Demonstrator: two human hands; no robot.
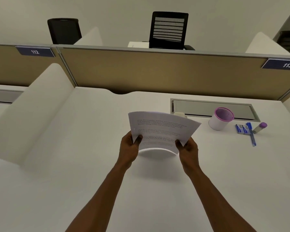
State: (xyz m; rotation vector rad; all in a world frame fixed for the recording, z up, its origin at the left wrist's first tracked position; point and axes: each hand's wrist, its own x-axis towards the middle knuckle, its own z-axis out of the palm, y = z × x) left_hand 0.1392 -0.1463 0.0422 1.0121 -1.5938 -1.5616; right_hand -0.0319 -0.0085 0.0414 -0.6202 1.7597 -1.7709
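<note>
One paper stack [161, 129], bowed, held above the table [90, 156].
Left hand [129, 146] and right hand [187, 149] each have a pinch grip on a lower corner; sheets extend forward from both, long axis pointing away, neither hand nearer.

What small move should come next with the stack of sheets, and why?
Probably lower the sheets and tap their bottom edge on the desk to square them. The left hand and the right hand each grip a lower corner. The sheets stand bowed and nearly upright, apparently just above the desk, and their top edges look slightly fanned rather than flush.
</note>
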